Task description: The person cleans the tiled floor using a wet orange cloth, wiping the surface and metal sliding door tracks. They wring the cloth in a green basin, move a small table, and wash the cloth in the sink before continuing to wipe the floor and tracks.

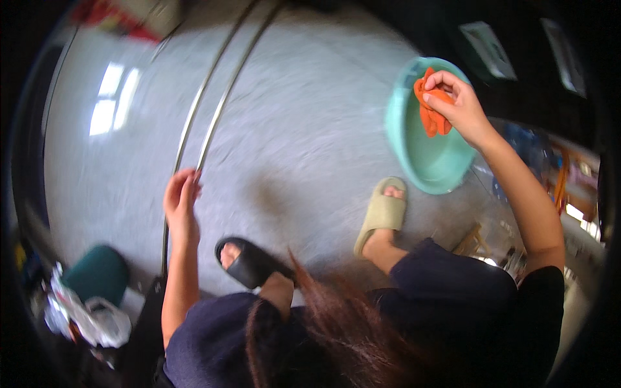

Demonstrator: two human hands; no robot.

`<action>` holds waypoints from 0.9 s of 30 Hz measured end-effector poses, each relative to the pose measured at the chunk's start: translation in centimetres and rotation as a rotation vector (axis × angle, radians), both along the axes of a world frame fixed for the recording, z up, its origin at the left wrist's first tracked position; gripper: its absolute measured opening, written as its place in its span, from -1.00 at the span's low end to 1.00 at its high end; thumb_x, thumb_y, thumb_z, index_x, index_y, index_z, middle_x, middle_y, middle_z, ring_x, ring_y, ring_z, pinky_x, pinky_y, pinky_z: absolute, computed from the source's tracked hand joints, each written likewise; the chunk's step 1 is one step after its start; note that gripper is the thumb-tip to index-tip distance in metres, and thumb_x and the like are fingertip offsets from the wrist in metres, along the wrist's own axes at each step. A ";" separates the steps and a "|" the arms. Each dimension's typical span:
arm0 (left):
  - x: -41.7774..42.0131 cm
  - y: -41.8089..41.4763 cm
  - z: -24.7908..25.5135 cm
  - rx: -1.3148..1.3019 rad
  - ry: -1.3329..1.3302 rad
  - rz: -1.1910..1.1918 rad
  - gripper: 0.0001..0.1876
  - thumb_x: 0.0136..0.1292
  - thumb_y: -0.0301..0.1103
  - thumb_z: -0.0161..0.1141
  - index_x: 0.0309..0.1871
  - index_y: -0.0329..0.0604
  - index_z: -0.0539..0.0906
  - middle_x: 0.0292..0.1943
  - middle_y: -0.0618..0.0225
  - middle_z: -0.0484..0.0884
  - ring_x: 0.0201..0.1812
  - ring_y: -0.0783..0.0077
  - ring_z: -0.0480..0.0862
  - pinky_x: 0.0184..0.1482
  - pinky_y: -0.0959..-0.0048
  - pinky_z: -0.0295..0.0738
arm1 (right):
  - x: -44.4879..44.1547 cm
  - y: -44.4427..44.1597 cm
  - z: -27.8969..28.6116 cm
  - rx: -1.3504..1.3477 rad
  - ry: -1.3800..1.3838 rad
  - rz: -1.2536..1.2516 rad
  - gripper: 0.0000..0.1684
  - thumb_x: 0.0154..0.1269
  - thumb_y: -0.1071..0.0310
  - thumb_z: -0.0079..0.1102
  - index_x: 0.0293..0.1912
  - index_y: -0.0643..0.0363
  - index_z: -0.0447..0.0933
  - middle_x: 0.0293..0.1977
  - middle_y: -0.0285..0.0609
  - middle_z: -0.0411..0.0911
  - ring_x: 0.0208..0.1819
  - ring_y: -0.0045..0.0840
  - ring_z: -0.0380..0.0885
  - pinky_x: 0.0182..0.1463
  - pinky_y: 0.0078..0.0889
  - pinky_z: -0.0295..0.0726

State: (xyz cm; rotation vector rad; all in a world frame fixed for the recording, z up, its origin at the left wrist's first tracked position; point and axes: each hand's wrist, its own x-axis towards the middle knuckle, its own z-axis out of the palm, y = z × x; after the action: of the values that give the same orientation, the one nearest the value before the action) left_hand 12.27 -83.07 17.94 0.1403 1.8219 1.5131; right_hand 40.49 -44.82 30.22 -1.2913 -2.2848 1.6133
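My right hand [456, 104] pinches a crumpled orange cloth [432, 119] between thumb and fingers. The cloth hangs over a mint-green plastic basin [397, 128] on the grey floor; whether it touches the inside cannot be told. On the other side, my left hand [182, 196] has its fingers closed around the near end of a thin shiny metal rod [224, 102]. A second metal rod [191, 119] runs alongside and passes behind that hand, and whether the hand also grips it is unclear.
My feet wear a black slipper [250, 264] and a beige slipper [385, 208]. A dark green rounded object [97, 274] and a white plastic bag [104, 325] lie at lower left. Dark furniture [524, 87] borders the upper right; a small wooden stool [470, 240] is near my right knee.
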 end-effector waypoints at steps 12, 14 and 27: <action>5.8 15.3 10.9 -0.116 0.493 -1.211 -0.81 0.21 -0.57 0.11 -0.10 -0.26 0.57 -0.20 0.19 0.63 -0.25 0.34 0.64 -0.24 0.48 0.55 | 21.7 1.4 -16.0 0.493 -0.333 -0.445 -0.38 0.09 0.01 0.31 0.00 0.27 0.42 -0.02 0.07 0.43 -0.02 -0.21 0.48 0.05 -0.25 0.46; 8.1 18.8 10.2 -0.079 0.476 -1.206 -0.78 0.20 -0.57 0.11 -0.07 -0.24 0.56 -0.18 0.17 0.63 -0.23 0.29 0.65 -0.24 0.47 0.56 | 21.4 1.1 -17.9 0.685 -0.384 -0.148 -0.47 0.07 0.11 0.31 0.01 0.13 0.46 -0.02 0.02 0.40 -0.03 -0.12 0.45 0.03 -0.23 0.47; 23.3 27.5 -0.2 -0.057 0.392 -0.648 -0.48 0.19 -0.30 0.17 0.15 -0.28 0.24 -0.48 -0.01 0.58 -0.46 0.01 0.61 -0.38 0.19 0.46 | 18.3 6.5 -8.2 -0.120 0.220 -0.530 -0.63 0.16 0.21 0.28 -0.15 0.30 0.54 -0.18 -0.24 0.52 -0.13 -0.60 0.47 -0.09 -0.52 0.45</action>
State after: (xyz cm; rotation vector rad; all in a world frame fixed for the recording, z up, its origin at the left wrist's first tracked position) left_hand 35.56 -55.59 17.73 0.9574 1.8518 1.0117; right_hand 58.82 -38.30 22.01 -1.4914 -1.5643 1.6097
